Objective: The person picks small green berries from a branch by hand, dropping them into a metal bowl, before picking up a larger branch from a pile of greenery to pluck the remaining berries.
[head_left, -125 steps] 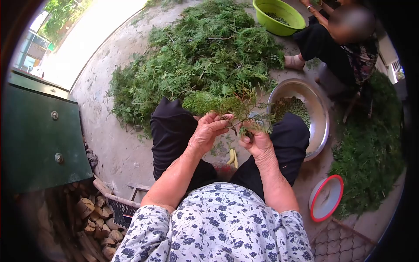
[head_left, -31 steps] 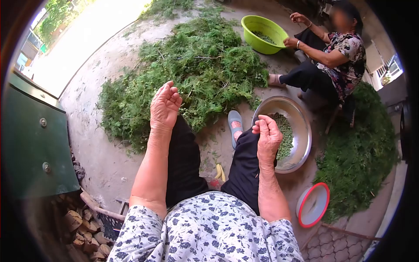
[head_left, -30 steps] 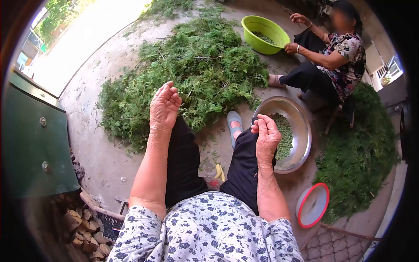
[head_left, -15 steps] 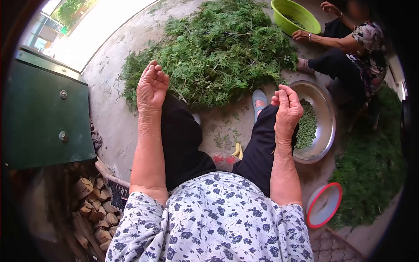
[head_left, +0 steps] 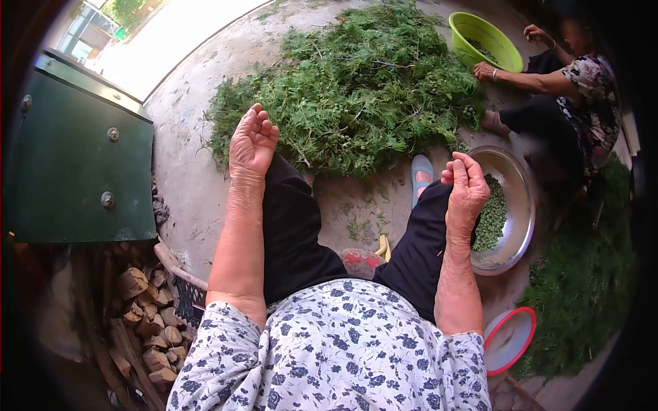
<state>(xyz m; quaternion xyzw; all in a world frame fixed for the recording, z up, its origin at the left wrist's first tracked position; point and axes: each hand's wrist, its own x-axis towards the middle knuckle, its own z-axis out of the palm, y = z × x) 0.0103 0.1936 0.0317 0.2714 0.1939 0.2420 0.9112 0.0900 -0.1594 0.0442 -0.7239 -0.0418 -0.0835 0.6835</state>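
My left hand (head_left: pixel 253 142) is raised over my left thigh, palm up, fingers loosely curled, with nothing on the palm. Behind it spreads a heap of cut green conifer branches (head_left: pixel 370 96). Over my right knee, my right hand (head_left: pixel 468 185) is closed, thumb and fingers together, and no object shows in it. Beside that hand, partly covered by it, a wide metal basin (head_left: pixel 524 226) stands on the ground. Small round green cones or berries (head_left: pixel 492 222) lie gathered inside it.
Across the heap, a seated person (head_left: pixel 582 96) reaches to a lime-green basin (head_left: pixel 510 44). A red-rimmed white bowl (head_left: pixel 510 339) leans at lower right, near more greenery (head_left: pixel 576 301). Chopped firewood (head_left: pixel 154 322) and a dark green metal box (head_left: pixel 75 164) are at left. Yellow peel-like pieces (head_left: pixel 384 246) lie between my legs.
The whole view has shifted, so the surroundings and both hands appear farther right and lower. My hands keep nearly the same pose over my legs.
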